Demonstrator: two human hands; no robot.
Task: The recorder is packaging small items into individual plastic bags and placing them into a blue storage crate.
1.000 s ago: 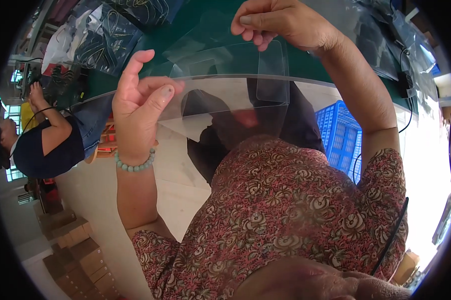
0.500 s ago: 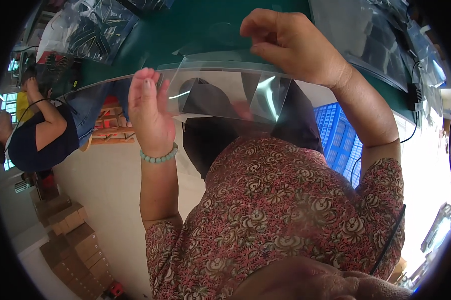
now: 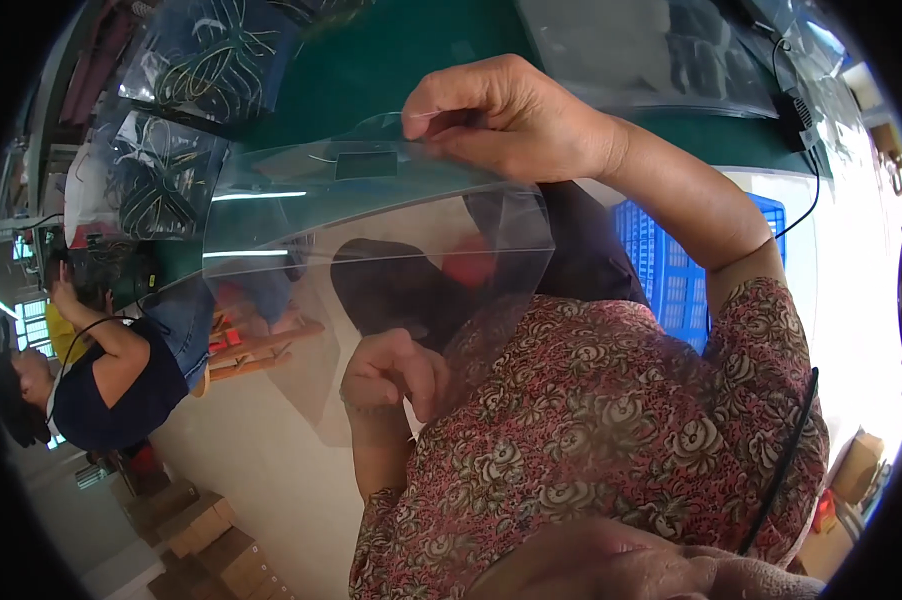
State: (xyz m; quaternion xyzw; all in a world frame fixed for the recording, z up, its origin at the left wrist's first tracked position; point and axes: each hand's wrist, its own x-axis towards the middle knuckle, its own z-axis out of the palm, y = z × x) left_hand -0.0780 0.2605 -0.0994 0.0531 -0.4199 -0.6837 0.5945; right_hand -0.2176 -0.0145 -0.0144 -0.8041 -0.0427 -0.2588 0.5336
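Observation:
A clear, folded plastic box (image 3: 271,225) spreads between my arms, partly over the green table's near edge and partly over my lap. Crease lines and bright reflections run across it. At its upper edge my right hand (image 3: 521,115) is closed, pinching the plastic between thumb and fingers. My left hand (image 3: 396,370) is lower, close to my body, with its fingers curled. It shows hazily, apparently through the lower part of the plastic. Whether those fingers grip the plastic or something else is hidden.
Bags of dark and yellowish wires (image 3: 161,185) lie at the table's (image 3: 401,60) left. Flat clear plastic sheets (image 3: 651,55) are stacked at the right, near a black cable (image 3: 816,190). A blue crate (image 3: 661,260) stands below. Another person (image 3: 121,380) sits at the left, near cardboard boxes (image 3: 221,545).
My right hand has moved left and nearer, onto the plastic's upper edge. My left hand has dropped toward my body, its fingers now curled. The plastic has turned and spread out leftward.

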